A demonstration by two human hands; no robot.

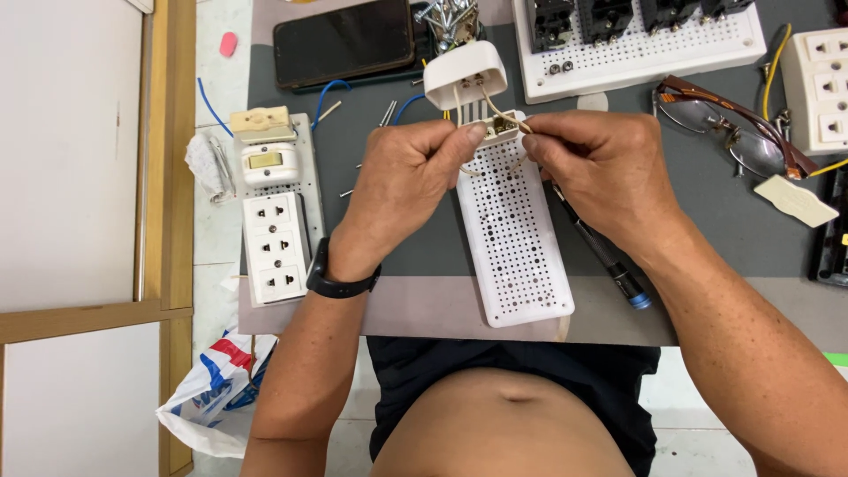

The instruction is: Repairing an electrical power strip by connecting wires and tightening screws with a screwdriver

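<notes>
My left hand (402, 181) and my right hand (601, 168) meet over the top end of a white perforated board (517, 238) that lies lengthwise on the grey mat. Both pinch a small beige electrical part (499, 129) with thin pale wires (495, 110) at that end. The wires run up to a white plastic housing (465, 73) tilted just beyond my fingers. A black band sits on my left wrist.
Left of the board stands a metal plate with a white socket strip (276, 247) and a switch. A black pen-like tool (609, 261) lies under my right wrist. Eyeglasses (733, 128), a phone (344, 40), loose screws (446, 18), another perforated board with black parts (636, 40) and a white socket block (817, 84) lie beyond.
</notes>
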